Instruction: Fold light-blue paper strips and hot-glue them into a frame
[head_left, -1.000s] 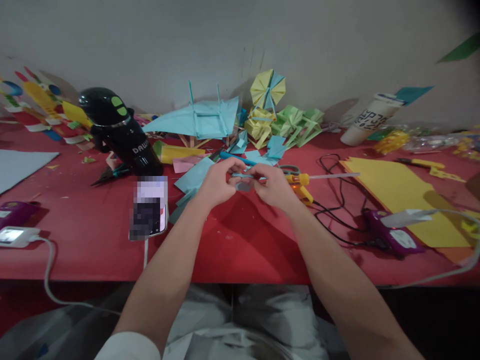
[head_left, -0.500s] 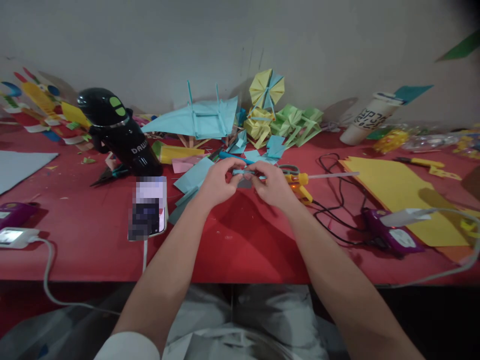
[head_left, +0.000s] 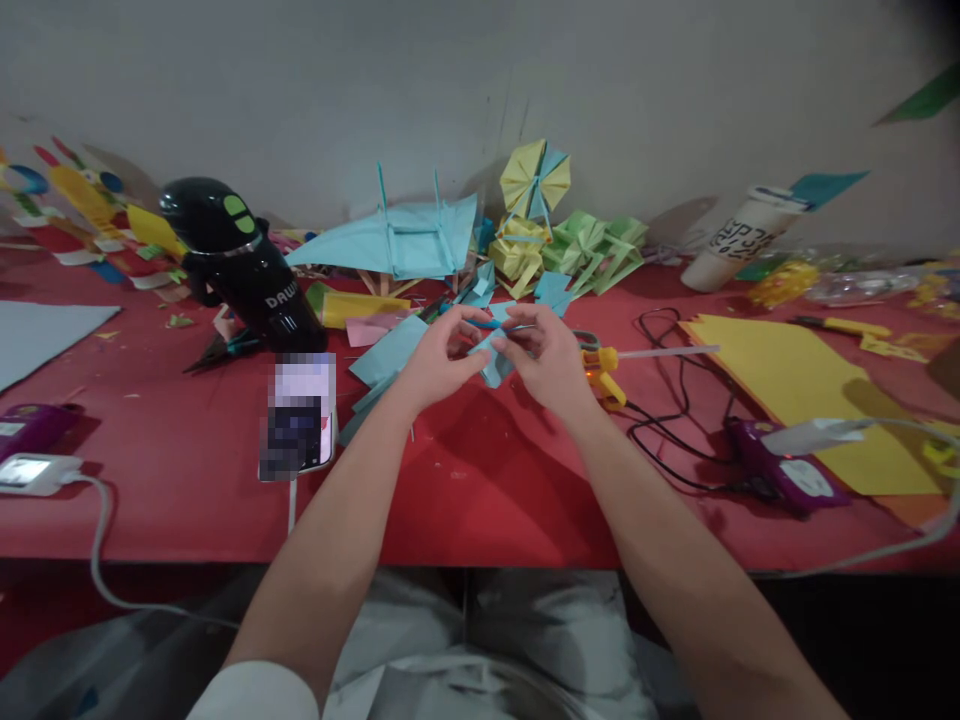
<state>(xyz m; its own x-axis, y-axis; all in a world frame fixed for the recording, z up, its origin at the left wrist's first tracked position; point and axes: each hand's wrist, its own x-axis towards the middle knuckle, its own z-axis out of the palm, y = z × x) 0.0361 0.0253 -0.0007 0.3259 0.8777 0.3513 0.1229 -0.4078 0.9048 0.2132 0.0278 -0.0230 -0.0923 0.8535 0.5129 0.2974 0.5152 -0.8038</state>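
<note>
Both my hands meet above the middle of the red table (head_left: 480,480). My left hand (head_left: 439,358) and my right hand (head_left: 546,362) pinch a small folded piece of light blue paper (head_left: 495,362) between their fingertips, just above the tabletop. Flat light blue sheets (head_left: 390,352) lie under my left hand. A yellow glue gun (head_left: 604,372) with a white glue stick lies just right of my right hand.
A black bottle (head_left: 240,265) lies at the left, a phone (head_left: 298,415) in front of it. Folded paper models (head_left: 525,225) line the wall. Yellow sheets (head_left: 810,395), black cables (head_left: 675,400), a purple device (head_left: 780,475) and a white cup (head_left: 739,240) are at the right.
My hands have lifted slightly and turned the blue paper piece, so a larger folded flap now hangs between the fingers. The rest of the table is unchanged.
</note>
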